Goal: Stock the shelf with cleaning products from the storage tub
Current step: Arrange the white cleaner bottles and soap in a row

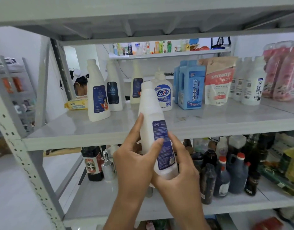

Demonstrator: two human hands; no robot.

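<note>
The white bottle (151, 112) is in the air in front of the middle shelf (209, 120), leaning a little to the left, with its cap above the board's front edge and its base lower down in front of it. Both hands are grasping it: the left hand (134, 160) has its thumb across the blue label and its fingers up the far side, and the right hand (181, 171) is wrapped under the base. It looks like stiff, smooth plastic. I'd guess it is full and fairly heavy, and slippery where it's bare, so the wide lower body is a safer place to hold than the narrow neck. Three matching bottles (96, 95) stand at ten to eleven o'clock from it, with open board in front of them where it would fit. At twelve to one o'clock, just behind its neck, is a hand-wash bottle (164, 93) that it could knock when it goes in. Blue jugs (191, 88) and a pouch (217, 83) are at two o'clock, and pink packs (284, 72) sit further right. Dark sauce bottles (232, 173) crowd the shelf below at four o'clock. The storage tub isn't in view.
</note>
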